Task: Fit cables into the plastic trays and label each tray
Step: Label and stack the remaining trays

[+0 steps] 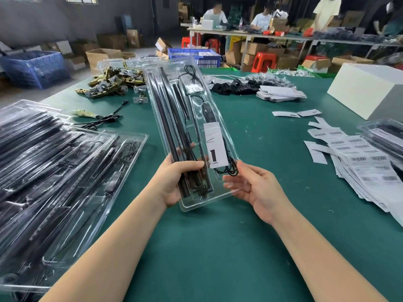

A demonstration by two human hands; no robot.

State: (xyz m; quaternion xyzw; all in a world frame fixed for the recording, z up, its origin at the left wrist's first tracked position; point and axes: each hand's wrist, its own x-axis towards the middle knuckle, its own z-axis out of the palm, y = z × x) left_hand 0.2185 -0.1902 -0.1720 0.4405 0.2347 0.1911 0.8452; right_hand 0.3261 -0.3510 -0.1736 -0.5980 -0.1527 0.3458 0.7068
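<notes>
**Head view: tray held up in 2 hands, stuff could slip**

Head view shows a clear plastic tray [192,131] held up off the green surface [218,247]. The left hand [174,182] is wrapped round the near left edge, thumb on top, fingers curled under, pressing on the black rods [168,110]. The right hand [250,184] holds the near right corner, thumb on the rim, fingers seen thru the plastic below. So both hands are clamped on the tray.

The tray tips away from the hands, far end higher. Inside it, just past the left thumb, sits a white label [214,147] w/ a big "1". The black cable [226,168] loops right by the right thumb and runs up the tray's right side.

What could go wrong, I think:
- The tray is thin and bendy. A hard squeeze may pop the rods or cable out of their slots.
- It's only held at the near end. The long far end could sag or twist.
- I can't tell if the label is stuck on or loose. If loose, a tilt could make it slide.
- Left of the left hand lies a stack of filled trays [54,171]. A bump there could knock them crooked.
- Right of the right hand are barcode stickers [359,158], spread loose. A quick arm swing could scatter them.
</notes>
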